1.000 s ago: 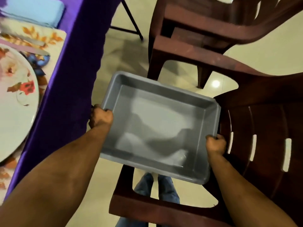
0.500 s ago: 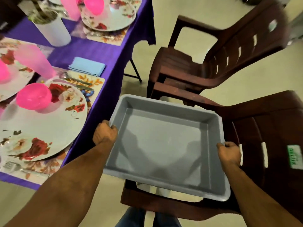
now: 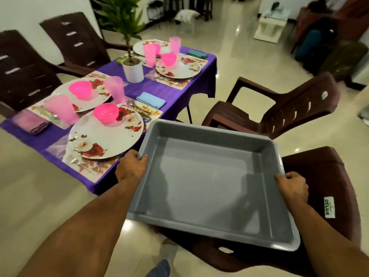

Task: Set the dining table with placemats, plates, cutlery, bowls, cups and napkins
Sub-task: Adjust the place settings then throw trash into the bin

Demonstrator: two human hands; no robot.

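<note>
I hold an empty grey plastic bin [image 3: 209,188] in front of me, above a brown chair. My left hand [image 3: 130,166] grips its left rim and my right hand [image 3: 292,186] grips its right rim. To the left stands the table with a purple cloth [image 3: 165,90]. On it lie floral placemats with floral plates [image 3: 105,134], pink bowls [image 3: 105,112], pink cups [image 3: 61,109], cutlery [image 3: 139,108] and folded napkins, one light blue [image 3: 151,99] and one lilac [image 3: 33,121].
A potted plant in a white pot [image 3: 133,70] stands mid-table. Brown plastic chairs sit under the bin [image 3: 323,196], further right [image 3: 279,114] and behind the table at the left [image 3: 26,70]. Glossy tiled floor stretches to the far furniture.
My view has lifted from the chair and floor to the whole set table. The bin has risen off the chair seat, still held by both hands on its rims.
</note>
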